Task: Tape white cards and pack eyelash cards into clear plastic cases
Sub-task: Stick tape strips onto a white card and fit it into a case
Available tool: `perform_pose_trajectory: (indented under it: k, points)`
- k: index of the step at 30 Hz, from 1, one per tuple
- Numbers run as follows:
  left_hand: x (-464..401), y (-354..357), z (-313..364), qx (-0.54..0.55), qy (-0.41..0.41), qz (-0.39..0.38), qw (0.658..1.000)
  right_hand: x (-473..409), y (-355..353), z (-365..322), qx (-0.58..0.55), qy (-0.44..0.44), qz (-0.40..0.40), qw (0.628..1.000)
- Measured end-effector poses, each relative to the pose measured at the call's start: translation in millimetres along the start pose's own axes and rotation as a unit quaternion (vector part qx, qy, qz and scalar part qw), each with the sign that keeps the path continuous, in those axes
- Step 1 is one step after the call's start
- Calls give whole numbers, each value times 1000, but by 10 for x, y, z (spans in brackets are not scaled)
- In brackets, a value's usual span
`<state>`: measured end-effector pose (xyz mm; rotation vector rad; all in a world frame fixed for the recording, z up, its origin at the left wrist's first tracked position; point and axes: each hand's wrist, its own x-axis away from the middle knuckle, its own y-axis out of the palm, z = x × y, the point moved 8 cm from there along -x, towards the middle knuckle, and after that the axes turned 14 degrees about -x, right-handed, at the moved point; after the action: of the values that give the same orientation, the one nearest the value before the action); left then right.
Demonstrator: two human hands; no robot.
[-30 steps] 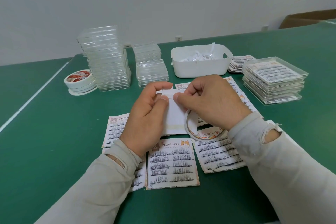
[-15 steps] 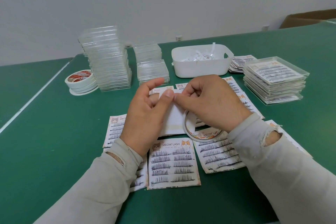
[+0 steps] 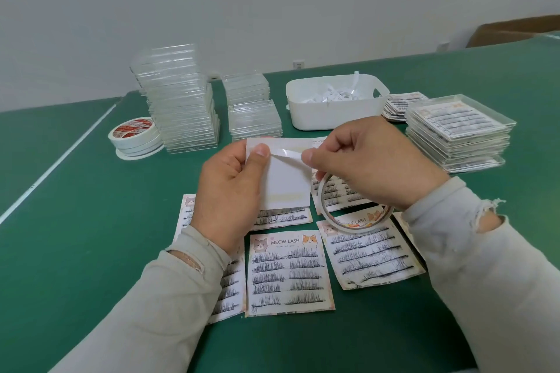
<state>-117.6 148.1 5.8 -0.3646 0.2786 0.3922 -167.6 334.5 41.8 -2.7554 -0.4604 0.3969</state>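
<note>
Taping step in hand. White card held above table, gripped by left hand; right hand fingers pinch tape strip. Next judged: strip peeled clear.

A single wide-angle view from a camera worn on the person's head, looking forward and down across a green table. Both forearms reach in from the bottom edge, and the hands sit close, near the centre. The table's far edge and a pale wall fill the top.
</note>
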Motion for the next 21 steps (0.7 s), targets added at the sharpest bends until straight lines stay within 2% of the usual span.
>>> perform_pose_trajectory:
  k: [9, 21]
  points:
    - [22, 5, 41, 10, 17, -7, 1000, -16, -24, 44, 30, 4, 57, 998]
    - [61, 40, 109, 11, 41, -17, 999, -52, -68, 98, 40, 5, 80, 996]
